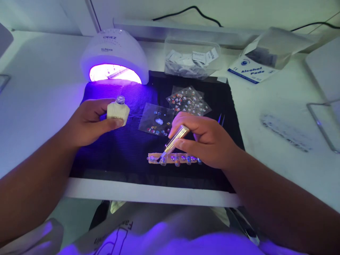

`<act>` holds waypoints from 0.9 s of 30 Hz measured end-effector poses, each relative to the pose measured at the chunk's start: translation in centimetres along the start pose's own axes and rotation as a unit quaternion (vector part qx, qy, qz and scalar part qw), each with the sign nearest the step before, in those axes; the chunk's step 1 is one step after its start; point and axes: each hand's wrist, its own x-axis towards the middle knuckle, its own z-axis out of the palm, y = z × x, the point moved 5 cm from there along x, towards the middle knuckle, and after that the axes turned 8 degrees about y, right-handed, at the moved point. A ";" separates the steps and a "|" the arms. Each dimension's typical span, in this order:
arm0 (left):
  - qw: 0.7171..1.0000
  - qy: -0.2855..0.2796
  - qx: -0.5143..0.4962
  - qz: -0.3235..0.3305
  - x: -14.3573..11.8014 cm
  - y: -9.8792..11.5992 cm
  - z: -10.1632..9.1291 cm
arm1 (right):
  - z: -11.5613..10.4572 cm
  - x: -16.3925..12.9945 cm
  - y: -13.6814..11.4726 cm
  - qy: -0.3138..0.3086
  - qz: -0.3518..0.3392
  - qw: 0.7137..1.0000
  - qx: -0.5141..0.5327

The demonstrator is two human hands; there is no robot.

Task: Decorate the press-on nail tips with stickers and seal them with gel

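My left hand (pixel 89 122) holds a small open polish bottle (pixel 118 111) above the black mat (pixel 124 148). My right hand (pixel 204 140) grips a gold-handled brush (pixel 175 140), its tip touching the left end of a strip of false nails (pixel 174 159) that lies on the mat. The right hand hides the strip's right end.
A white UV nail lamp (pixel 114 53) glows purple at the mat's back left. Sticker sheets (pixel 188 99) and another sheet (pixel 156 120) lie on the mat. A clear box of sachets (pixel 192 58), an alcohol pads box (pixel 248 72) and tweezers (pixel 221 119) are nearby.
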 end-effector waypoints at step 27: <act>0.970 -0.170 0.058 0.165 -0.9 4.1 3.7 | -1.8 -1.8 0.4 0.269 0.001 0.952 0.145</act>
